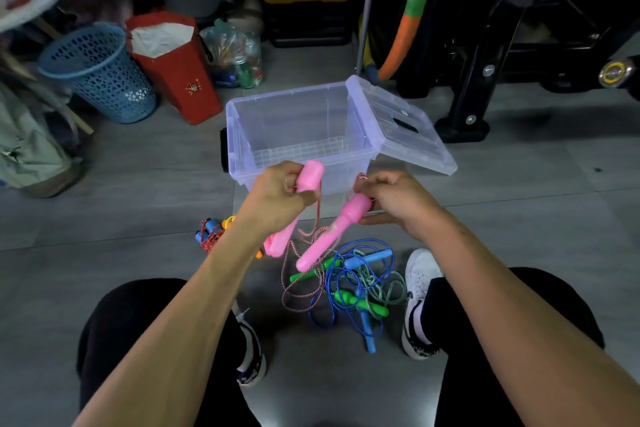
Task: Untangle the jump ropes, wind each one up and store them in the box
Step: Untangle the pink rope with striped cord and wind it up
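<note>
Head cam, looking down at a person sitting w/ knees apart on grey floor. Left hand [277, 198] has its fingers curled round a pink handle [309, 174], top end poking up above the fist. Right hand [394, 201] pinches the head end of a second pink handle [327, 236], which angles down and to the left; fingers of that hand also seem to nip a bit of red-white cord [362, 177] near the top. The thin pink-striped rope [294, 284] drops from both handles and loops onto the floor between the feet.

Clear plastic box [242, 135] sits just beyond the hands, nothing visible inside, its lid [412, 128] leaning on the right rim. On the floor below the hands: a tangle w/ a blue rope [349, 250], green handles [363, 303], blue handle [372, 258] and a pale green cord [381, 288], all crossing one another beside a white shoe [420, 274]. To the left of the left forearm, a wound red rope w/ blue handles [207, 230], lying apart from the tangle.

Behind: blue mesh basket [100, 76], red bag [180, 80], black gym equipment [519, 45] at right.
</note>
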`<state>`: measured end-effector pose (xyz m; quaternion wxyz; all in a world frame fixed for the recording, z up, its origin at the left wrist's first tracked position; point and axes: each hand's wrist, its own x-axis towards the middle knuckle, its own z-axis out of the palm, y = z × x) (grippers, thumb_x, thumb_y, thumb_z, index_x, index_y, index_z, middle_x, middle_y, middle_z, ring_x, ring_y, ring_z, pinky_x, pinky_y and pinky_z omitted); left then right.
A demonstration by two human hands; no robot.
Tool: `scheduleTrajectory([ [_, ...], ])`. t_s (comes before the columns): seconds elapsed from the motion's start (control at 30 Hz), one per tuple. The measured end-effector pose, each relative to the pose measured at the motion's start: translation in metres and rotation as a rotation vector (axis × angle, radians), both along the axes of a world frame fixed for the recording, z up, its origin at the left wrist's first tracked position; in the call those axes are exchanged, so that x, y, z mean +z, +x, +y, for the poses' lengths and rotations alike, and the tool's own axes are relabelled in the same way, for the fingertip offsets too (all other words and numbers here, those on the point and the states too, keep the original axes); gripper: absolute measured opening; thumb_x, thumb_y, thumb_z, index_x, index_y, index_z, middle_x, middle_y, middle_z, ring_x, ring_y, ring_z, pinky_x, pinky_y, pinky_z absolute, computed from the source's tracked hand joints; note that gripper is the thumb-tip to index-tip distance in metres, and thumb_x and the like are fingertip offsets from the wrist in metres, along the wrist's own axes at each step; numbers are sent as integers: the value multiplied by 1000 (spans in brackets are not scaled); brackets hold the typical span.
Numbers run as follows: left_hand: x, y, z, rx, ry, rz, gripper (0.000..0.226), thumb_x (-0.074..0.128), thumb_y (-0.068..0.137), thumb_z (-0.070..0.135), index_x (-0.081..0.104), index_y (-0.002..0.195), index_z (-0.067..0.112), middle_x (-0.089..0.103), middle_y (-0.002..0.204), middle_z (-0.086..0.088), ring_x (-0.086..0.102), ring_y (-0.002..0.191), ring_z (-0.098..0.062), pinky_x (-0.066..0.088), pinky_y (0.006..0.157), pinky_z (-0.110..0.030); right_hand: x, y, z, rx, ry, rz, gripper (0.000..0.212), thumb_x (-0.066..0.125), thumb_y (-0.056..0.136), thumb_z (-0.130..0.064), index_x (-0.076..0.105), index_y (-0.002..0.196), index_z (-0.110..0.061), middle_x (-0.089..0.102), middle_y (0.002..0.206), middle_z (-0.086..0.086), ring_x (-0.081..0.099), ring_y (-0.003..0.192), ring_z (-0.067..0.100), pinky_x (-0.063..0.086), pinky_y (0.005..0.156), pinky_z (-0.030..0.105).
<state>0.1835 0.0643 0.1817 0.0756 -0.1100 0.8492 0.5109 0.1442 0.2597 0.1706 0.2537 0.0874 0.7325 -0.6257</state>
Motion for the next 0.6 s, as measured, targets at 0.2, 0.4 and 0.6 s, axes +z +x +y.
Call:
scheduleTrajectory([
  [0.2,-4,11,14,-228,-221,27,36,58,94,37,53,129,30,65,93,-1,61,67,-14,45,63,-29,-1,5,-17,-203,-126,-84,11,61,94,-9,56,84,-7,63,79,12,66,60,20,58,51,31],
  [0.4,-6,16,21,-201,-196,-34,53,72,81,49,43,120,29,57,78,4,50,52,-7,36,45,-27,3,10,-25,-396,-231,-116,17,66,91,-10,54,79,-5,63,78,13,66,61,21,60,52,33],
  [0.6,0,11,3,-203,-298,-37,35,76,73,33,51,93,18,63,79,-2,63,65,-21,53,58,-35,2,3,-14,-155,418,373,30,65,89,-42,62,95,-12,65,89,0,62,82,14,47,73,24],
])
